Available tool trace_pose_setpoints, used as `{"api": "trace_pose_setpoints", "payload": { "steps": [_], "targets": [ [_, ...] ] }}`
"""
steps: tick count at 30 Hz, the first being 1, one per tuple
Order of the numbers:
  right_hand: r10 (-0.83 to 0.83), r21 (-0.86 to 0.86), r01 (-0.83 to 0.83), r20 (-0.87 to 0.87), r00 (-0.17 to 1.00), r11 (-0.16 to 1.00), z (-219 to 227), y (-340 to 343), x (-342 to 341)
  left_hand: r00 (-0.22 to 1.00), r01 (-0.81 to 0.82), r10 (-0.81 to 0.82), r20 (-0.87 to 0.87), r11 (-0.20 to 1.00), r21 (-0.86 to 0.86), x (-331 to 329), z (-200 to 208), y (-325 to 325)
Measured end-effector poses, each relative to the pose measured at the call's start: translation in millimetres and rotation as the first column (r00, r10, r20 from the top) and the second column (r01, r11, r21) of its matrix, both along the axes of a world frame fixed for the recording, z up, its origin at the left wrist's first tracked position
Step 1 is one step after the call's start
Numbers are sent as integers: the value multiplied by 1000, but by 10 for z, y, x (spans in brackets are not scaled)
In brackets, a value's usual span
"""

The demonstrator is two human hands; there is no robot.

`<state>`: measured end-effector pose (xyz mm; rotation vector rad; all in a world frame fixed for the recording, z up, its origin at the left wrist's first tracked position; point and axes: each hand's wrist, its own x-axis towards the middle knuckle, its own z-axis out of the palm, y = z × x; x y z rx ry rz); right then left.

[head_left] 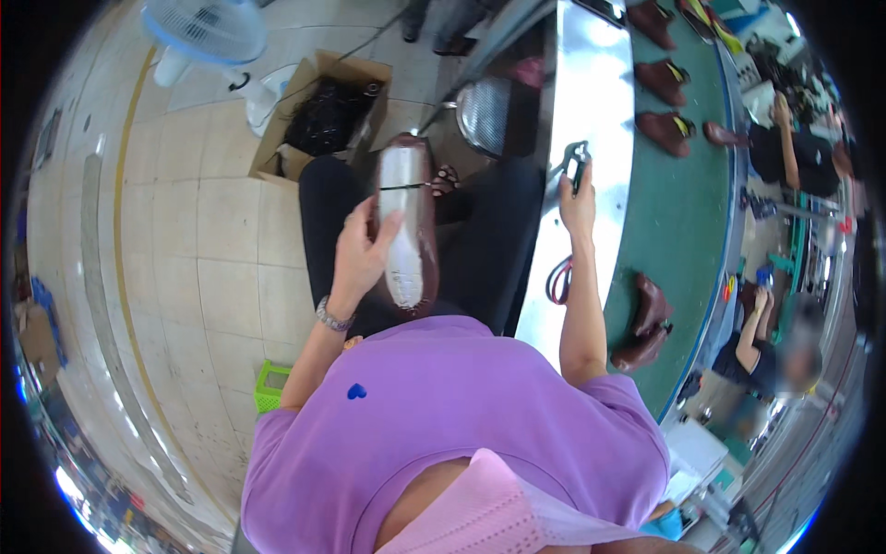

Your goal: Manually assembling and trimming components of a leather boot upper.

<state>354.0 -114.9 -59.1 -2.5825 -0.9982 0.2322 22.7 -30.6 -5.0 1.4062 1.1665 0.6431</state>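
My left hand (362, 247) grips a brown shoe upper on a last (407, 222), sole side up, with a whitish insole facing me, held over my lap. My right hand (578, 198) is raised over the metal edge of the bench and is closed on a pair of metal pliers (575, 162). The pliers' jaws point away from me and are apart from the shoe. A watch sits on my left wrist.
A green conveyor belt (678, 222) on my right carries several brown shoes (646, 319). Red-handled scissors (557, 280) lie on the shiny metal ledge (591, 83). A cardboard box (323, 115), a fan (208, 37) and a metal stool (486, 113) stand on the tiled floor ahead. Other people work across the belt.
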Motion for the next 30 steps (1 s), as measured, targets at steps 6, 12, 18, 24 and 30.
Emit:
{"api": "trace_pose_setpoints", "payload": {
  "steps": [6,12,18,24,30],
  "targets": [
    [-227,102,219,72,971,970,47,-1078,-445,858,124,38,-513,953,278,-183,177,-5],
    [-423,-184,391,-191,886,902,102,-1694,-732,888,209,-55,-457,933,292,-202,164,3],
    [-41,52,288,-950,308,956,1025,-1151,-1131,972,70,-41,-233,990,119,-166,143,-103],
    [84,123,-214,-980,-181,969,1387,-540,-1549,936,143,-30,-350,943,302,-147,66,-188],
    [-98,-150,-265,-975,199,952,1287,-158,-1809,936,114,65,-346,875,471,-18,-24,-250]
  ]
}}
